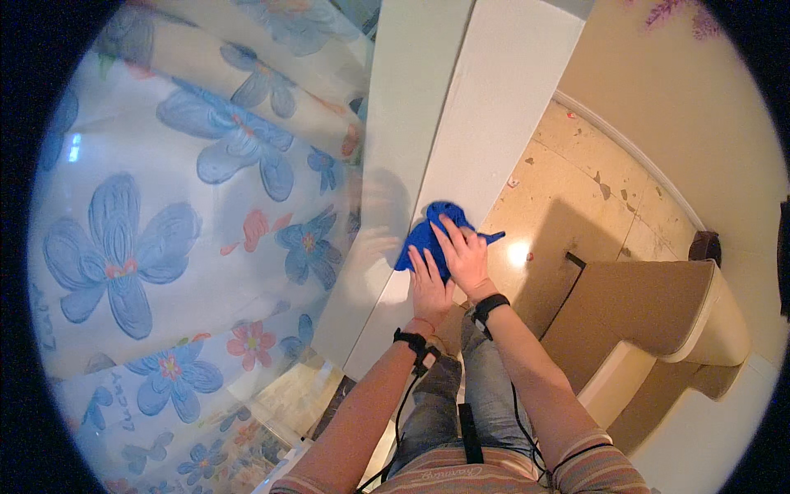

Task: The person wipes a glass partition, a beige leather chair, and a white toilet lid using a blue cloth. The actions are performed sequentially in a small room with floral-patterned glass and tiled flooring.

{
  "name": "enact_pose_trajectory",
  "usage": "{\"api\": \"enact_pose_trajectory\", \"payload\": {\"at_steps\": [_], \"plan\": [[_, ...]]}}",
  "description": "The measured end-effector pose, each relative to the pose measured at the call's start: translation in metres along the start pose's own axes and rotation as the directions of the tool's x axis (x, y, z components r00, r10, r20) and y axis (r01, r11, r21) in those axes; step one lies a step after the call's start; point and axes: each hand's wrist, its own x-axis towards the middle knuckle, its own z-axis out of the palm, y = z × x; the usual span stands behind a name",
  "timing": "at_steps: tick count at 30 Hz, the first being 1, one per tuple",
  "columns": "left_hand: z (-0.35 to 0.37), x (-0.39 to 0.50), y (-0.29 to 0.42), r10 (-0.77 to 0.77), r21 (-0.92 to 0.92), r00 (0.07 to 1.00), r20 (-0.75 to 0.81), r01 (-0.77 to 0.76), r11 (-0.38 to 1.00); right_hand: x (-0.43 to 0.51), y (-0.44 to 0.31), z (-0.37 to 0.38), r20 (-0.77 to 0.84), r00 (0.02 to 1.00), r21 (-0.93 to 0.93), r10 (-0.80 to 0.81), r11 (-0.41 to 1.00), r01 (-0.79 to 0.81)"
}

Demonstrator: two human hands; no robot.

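A blue cloth (426, 238) lies bunched on a white ledge (481, 117) beside a window pane. My left hand (430, 290) rests with its fingers spread on the lower part of the cloth. On the cloth's right side, my right hand (466, 256) presses down, its fingers pointing up and left. Both palms face down, and whether the fingers grip any of the fabric cannot be told. A corner of the cloth sticks out past the ledge's right edge. The pane shows a faint reflection of the hands.
A curtain with blue flowers (241, 129) hangs behind the glass at left. Brown-and-cream steps (648, 302) stand at right on the tiled floor (592, 160), which has scattered dark patches. A beige wall (666, 105) curves behind. Black cables run from both wrist straps.
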Motion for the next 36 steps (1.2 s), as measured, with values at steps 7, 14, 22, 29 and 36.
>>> {"api": "enact_pose_trajectory", "payload": {"at_steps": [7,14,22,29,36], "plan": [[-0.044,0.098,0.069,0.165,-0.074,0.974,-0.158,-0.178,0.981,0.134,0.053,-0.056,-0.435,0.898,-0.037,0.069,0.995,-0.094],[-0.125,0.239,0.161,0.325,-0.32,0.837,-0.44,-0.485,0.814,0.239,0.119,-0.125,-0.685,0.602,0.429,0.41,0.895,-0.121],[-0.1,0.242,0.147,0.34,0.109,0.861,-0.377,-0.324,0.94,0.176,0.094,-0.09,-0.16,0.833,0.747,0.53,0.616,-0.249],[-0.04,0.118,0.037,0.252,0.153,0.961,-0.113,-0.234,0.96,0.042,0.023,-0.024,0.137,0.806,0.657,0.576,0.556,-0.509],[-0.044,0.13,0.035,0.356,0.107,0.914,-0.196,-0.341,0.934,0.046,0.018,-0.034,0.099,0.771,0.65,0.629,0.546,-0.529]]}}
